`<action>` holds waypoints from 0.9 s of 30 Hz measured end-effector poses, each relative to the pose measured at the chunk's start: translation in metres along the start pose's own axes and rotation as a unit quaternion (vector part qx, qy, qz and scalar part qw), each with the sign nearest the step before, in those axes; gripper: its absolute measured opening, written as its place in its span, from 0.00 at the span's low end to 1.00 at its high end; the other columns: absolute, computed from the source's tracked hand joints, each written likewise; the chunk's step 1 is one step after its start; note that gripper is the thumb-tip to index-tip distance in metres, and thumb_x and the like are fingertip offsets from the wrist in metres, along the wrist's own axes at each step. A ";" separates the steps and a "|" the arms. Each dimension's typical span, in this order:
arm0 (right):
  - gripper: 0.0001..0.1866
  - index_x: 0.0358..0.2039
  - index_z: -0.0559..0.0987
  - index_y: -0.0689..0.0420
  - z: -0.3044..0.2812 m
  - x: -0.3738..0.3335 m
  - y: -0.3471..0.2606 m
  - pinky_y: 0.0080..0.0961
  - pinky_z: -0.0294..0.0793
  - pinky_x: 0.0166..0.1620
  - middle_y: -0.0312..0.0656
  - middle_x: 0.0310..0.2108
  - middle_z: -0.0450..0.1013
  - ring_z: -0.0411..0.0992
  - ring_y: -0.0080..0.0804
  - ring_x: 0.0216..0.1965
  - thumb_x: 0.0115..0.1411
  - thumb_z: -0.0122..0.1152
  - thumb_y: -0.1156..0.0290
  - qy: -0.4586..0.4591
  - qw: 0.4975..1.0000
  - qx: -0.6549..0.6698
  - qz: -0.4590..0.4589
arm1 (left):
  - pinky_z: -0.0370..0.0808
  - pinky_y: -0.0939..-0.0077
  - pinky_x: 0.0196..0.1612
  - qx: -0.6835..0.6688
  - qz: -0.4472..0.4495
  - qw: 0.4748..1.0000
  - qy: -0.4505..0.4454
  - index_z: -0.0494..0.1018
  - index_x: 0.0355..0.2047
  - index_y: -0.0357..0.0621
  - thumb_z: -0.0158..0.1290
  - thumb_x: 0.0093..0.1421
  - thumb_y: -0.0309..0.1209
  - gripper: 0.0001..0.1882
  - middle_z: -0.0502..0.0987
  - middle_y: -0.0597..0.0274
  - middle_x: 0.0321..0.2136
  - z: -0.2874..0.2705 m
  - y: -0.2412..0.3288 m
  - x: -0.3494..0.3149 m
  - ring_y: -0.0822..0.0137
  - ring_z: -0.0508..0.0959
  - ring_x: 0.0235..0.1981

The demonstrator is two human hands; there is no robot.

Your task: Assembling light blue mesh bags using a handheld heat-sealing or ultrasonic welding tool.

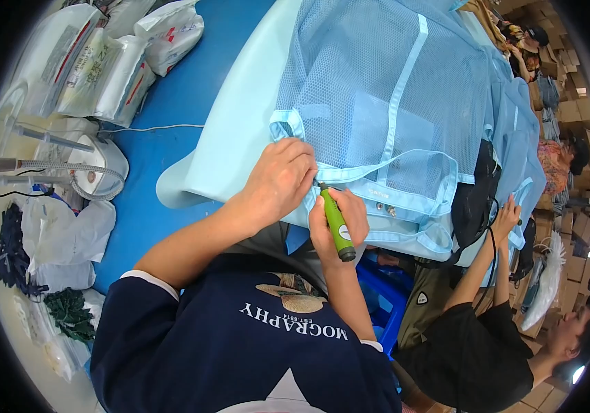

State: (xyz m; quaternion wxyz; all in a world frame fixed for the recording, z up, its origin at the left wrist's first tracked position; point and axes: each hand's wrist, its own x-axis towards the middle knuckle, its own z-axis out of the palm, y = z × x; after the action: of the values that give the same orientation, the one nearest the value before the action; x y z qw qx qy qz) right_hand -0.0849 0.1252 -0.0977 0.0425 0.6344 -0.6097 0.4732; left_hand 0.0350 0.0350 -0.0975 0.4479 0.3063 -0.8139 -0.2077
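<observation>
Light blue mesh fabric with pale blue binding strips is spread over a pale blue, smooth sheet-like piece in front of me. The fingers of my left hand are closed on the bound edge of the mesh piece, near its lower left corner. My right hand grips a green pen-shaped tool with a black end cap. Its other end points toward the fabric edge beside my left fingers, and its tip is hidden there. Metal snaps show on the binding to the right.
White plastic packages are piled at the far left of the blue table. Below them stand a white device with a cable, and plastic bags. On my right, a co-worker's hand touches similar fabric, close to a black cord.
</observation>
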 end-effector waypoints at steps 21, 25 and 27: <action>0.16 0.37 0.76 0.61 0.003 0.011 0.002 0.33 0.73 0.37 0.45 0.29 0.74 0.73 0.43 0.30 0.45 0.68 0.79 0.000 0.999 0.003 0.035 | 0.69 0.65 0.41 0.017 -0.004 0.999 -0.036 0.73 0.28 0.39 0.57 0.49 0.20 0.06 0.75 0.58 0.34 -0.003 0.000 0.000 0.57 0.74 0.39; 0.15 0.38 0.76 0.63 -0.010 0.011 0.006 0.33 0.73 0.36 0.47 0.30 0.75 0.74 0.43 0.31 0.48 0.66 0.79 0.045 0.996 0.034 0.064 | 0.71 0.66 0.43 0.001 -0.008 0.999 -0.047 0.74 0.30 0.38 0.57 0.50 0.21 0.07 0.76 0.56 0.37 -0.002 -0.004 -0.002 0.56 0.75 0.40; 0.16 0.40 0.76 0.63 -0.028 0.009 0.013 0.33 0.74 0.36 0.47 0.30 0.75 0.74 0.43 0.32 0.49 0.66 0.79 0.066 0.996 0.022 0.051 | 0.71 0.67 0.44 -0.015 -0.020 0.998 -0.055 0.75 0.31 0.37 0.58 0.49 0.21 0.07 0.76 0.56 0.38 -0.008 -0.002 -0.002 0.55 0.75 0.40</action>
State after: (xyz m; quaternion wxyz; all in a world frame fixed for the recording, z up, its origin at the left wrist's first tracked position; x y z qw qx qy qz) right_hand -0.1129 0.1332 -0.0836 0.0444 0.5708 -0.6266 0.5287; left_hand 0.0428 0.0343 -0.0957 0.4029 0.3042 -0.8278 -0.2449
